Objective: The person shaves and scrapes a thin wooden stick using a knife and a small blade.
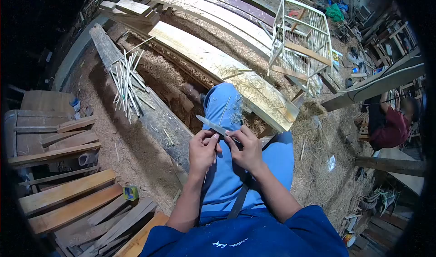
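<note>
Item: thin bamboo sliver (225, 108), pale, lying along the raised knee in blue trousers (222, 107), just beyond the knife.

Item: knife (212, 126), flat pale blade, tip pointing away from us and to the left; its near end disappears under the fingers, just above the knee's near slope.

Item: our left hand (202, 150), curled closed, fingertips pinched against the blade's underside; whether the sliver passes through this pinch we cannot tell.

Item: our right hand (245, 150), closed round the knife's near end, thumb touching the left hand's fingers, both hands resting on the thigh.

Handling note: we judge the work to be shaving the strip. We keep the blade shallow, edge turned from the fingers, the thumb acting as stop, and draw the strip evenly rather than pushing steel.

Item: bundle of split sticks (126, 82), left of the knee and well apart, fanned across a weathered beam (136, 93).

Item: long pale plank (213, 61), beyond the knee, strewn with shavings.

Item: slatted cage frame (302, 37), beyond the knee to the right.

Item: another person in a dark red top (393, 130), far right of the knee, partly cut off.

Unclear: the knife handle, the cutting edge's facing, and the dark frame corners.
</note>
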`<state>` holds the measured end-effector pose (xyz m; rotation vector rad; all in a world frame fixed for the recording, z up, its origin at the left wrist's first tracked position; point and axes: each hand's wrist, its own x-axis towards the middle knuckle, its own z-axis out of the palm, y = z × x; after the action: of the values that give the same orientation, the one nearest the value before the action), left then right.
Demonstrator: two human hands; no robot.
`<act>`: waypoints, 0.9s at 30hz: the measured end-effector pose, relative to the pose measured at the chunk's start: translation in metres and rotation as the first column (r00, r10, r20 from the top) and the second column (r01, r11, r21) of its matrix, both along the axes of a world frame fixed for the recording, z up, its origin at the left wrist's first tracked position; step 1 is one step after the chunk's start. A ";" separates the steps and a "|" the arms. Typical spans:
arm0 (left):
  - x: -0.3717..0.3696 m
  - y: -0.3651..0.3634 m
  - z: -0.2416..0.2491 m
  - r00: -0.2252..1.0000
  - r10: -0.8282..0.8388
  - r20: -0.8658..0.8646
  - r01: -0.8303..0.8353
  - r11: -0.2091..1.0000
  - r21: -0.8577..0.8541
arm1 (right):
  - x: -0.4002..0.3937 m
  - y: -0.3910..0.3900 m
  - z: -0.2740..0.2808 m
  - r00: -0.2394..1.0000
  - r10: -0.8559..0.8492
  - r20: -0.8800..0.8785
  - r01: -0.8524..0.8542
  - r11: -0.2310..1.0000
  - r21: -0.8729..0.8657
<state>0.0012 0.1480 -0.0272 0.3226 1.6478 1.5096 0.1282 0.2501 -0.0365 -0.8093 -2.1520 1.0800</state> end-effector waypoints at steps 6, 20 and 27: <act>0.019 -0.017 0.007 0.997 0.078 -0.012 -0.078 0.996 -0.046 | -0.001 0.004 -0.008 0.998 -0.062 0.013 0.061 0.998 0.027; 0.032 -0.058 0.020 0.994 0.096 0.055 -0.088 0.988 -0.126 | -0.005 0.006 -0.010 0.998 -0.047 -0.030 0.047 0.999 -0.024; 0.004 0.001 0.016 1.000 0.014 -0.024 -0.015 0.997 -0.075 | -0.001 0.002 0.007 0.999 0.017 -0.036 -0.019 0.999 -0.037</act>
<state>0.0054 0.1487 -0.0108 0.2890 1.7246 1.4551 0.1269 0.2516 -0.0299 -0.7831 -2.1184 1.1391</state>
